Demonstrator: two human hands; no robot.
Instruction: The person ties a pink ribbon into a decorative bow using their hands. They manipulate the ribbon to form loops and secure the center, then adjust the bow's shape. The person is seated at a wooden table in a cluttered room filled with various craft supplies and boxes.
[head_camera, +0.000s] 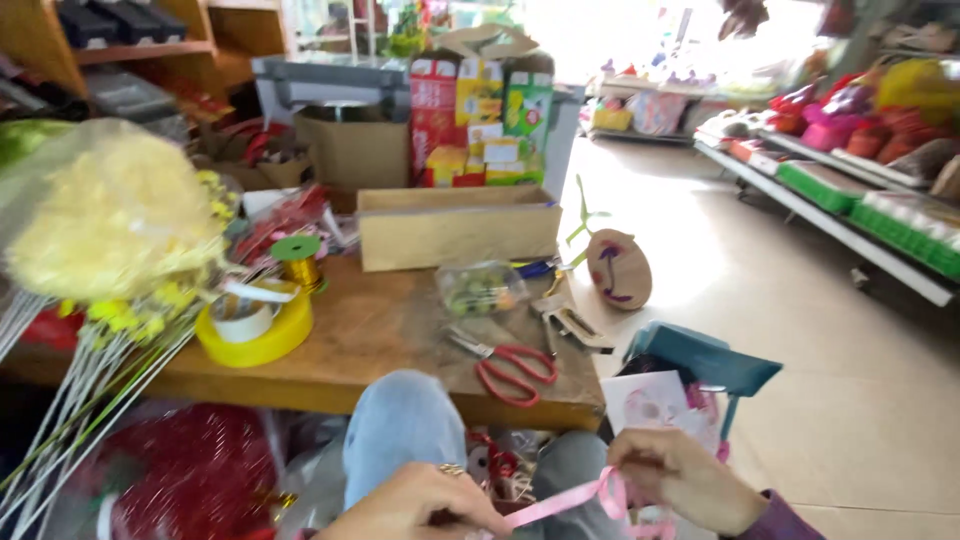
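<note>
Two hands low in view, in front of the desk's (400, 385) near edge, above the knees. Left hand (420, 505) and right hand (680, 480) each have fingers pinched on a pink ribbon (575, 497), stretched between them with a loop at the right hand. Red-handled scissors (510, 368) lie near the desk's front right corner. Yellow tape roll (255, 330) sits toward the front left.
</note>
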